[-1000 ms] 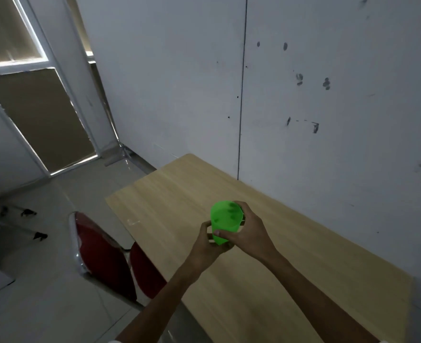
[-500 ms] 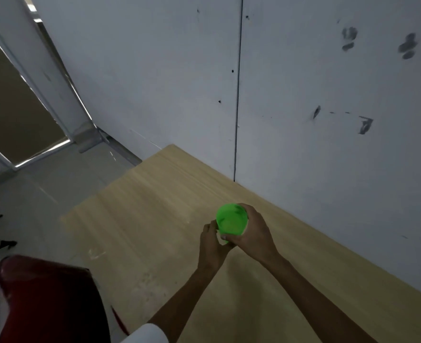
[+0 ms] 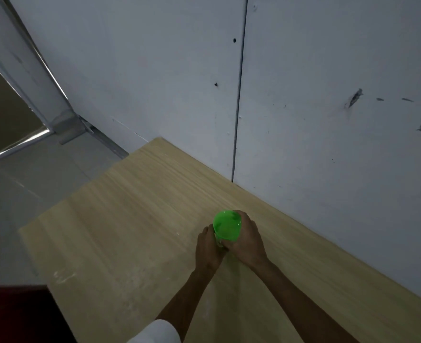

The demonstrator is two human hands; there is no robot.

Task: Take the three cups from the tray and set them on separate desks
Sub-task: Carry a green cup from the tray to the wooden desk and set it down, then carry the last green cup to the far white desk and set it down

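Two hands: left hand [image 3: 208, 246] and right hand [image 3: 247, 240] are both closed around one green cup [image 3: 226, 225], low over the desk [image 3: 135, 219].
Cup: upright, mouth open toward the camera, held above the middle of the wooden top; whether its base touches the wood is hidden by the hands.
Left grip: fingers wrapped on the cup's lower left side, clamped on it.
Right grip: fingers [image 3: 240, 215] curl over the far rim and right wall, clamped on the cup.
Step, as I judge it: setting this cup down on this desk; release not yet made.
Tray and other cups: not in view, so how many are already placed cannot be told.
Risk, tipping: a finger hooked over the rim could drag the cup over if the right hand lifts away sideways and not straight up.
Risk, squeeze: the cup looks like thin plastic; two hands pressing could flex the wall, and it may spring or skid when let go.
Risk, early release: if the base is not flat on the wood, letting go would drop it, and a light cup may bounce or roll.
Risk, edges: low; the cup is well apart from the desk's left edge, with the wall [image 3: 328, 120] near on the right.
Contents: cannot tell whether anything is inside.
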